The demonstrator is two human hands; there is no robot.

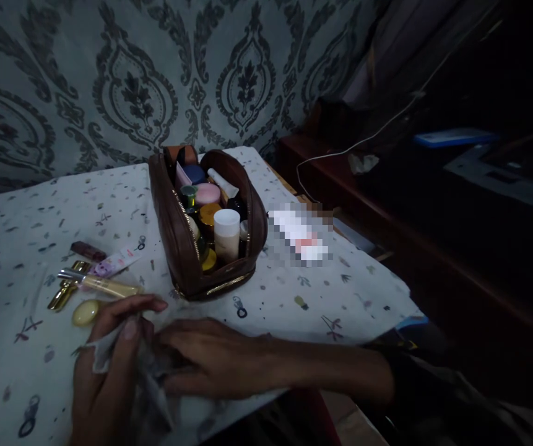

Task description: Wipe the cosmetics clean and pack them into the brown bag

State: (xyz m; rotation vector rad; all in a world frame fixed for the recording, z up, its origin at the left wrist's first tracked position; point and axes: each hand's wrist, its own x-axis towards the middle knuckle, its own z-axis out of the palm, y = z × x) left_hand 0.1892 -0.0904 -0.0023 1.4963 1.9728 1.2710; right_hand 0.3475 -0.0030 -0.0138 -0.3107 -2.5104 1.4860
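Near the table's front edge, my left hand has its fingers bent around a thin whitish crumpled wipe or tissue. Beside it on the right, my right hand is closed on the same wipe, its fingertips partly hidden. Beyond both hands stands an open brown zippered bag, filled with jars and tubes, including a white-capped bottle. Left of the bag lie a gold-and-clear tube, a purple-white tube, a dark red item and a round yellowish item.
A white patterned cloth covers the table. Right of the bag lies a blurred-out bright object. A white cable runs across dark furniture, where a blue-edged object lies. Patterned fabric rises behind.
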